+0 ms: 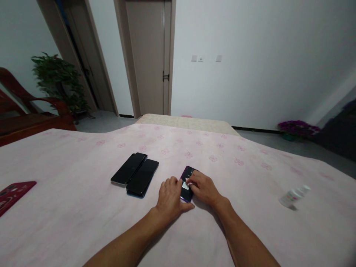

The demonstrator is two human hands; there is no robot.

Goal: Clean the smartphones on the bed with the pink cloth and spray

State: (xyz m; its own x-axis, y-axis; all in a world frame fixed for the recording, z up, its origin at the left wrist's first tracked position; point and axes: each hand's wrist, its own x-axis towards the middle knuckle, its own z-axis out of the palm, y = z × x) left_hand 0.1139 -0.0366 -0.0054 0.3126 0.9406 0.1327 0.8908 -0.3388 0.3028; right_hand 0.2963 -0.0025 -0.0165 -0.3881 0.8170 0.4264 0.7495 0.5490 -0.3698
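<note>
A dark phone (187,174) lies on the pink flowered bedsheet (83,207) in front of me. My left hand (169,198) rests on the sheet against the phone's left edge, fingers curled, thumb under its near end. My right hand (202,188) lies over the phone's right side and pinches a small white piece (185,185) against the screen. Two more black phones (135,173) lie side by side, overlapping, a little to the left.
A red phone case (13,194) lies near the bed's left edge. A small white bottle (294,195) lies on its side at the right. Beyond the bed stand a wooden chair (30,118), a green plant (59,83), a closed door (148,59) and purple flowers (297,129).
</note>
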